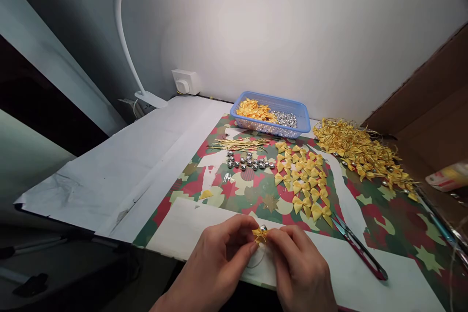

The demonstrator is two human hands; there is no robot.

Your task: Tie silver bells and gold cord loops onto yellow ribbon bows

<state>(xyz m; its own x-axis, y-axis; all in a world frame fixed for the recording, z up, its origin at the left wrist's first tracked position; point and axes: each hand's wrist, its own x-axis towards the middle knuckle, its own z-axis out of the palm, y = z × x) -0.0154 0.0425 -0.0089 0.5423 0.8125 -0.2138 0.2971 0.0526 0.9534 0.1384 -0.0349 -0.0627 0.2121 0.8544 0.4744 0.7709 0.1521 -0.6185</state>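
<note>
Between my two hands, near the table's front edge, is a yellow ribbon bow [259,235] with a silver bell or bead [263,228] at its top. My left hand [228,253] pinches the bow from the left. My right hand [298,261] grips its right side with thumb and forefinger. A thin loop of cord [260,259] hangs below the bow. Just beyond my hands, several yellow bows [302,180] lie in rows. Loose silver beads [249,162] sit left of them, with a bundle of gold cords [241,144] behind.
Small scissors [360,248] lie right of my right hand. A blue basket [306,119] with bows and silver beads stands against the wall. Corded bows form a pile [360,148] at the right, by a cardboard box [431,78]. A lamp [124,34] is clipped at the left.
</note>
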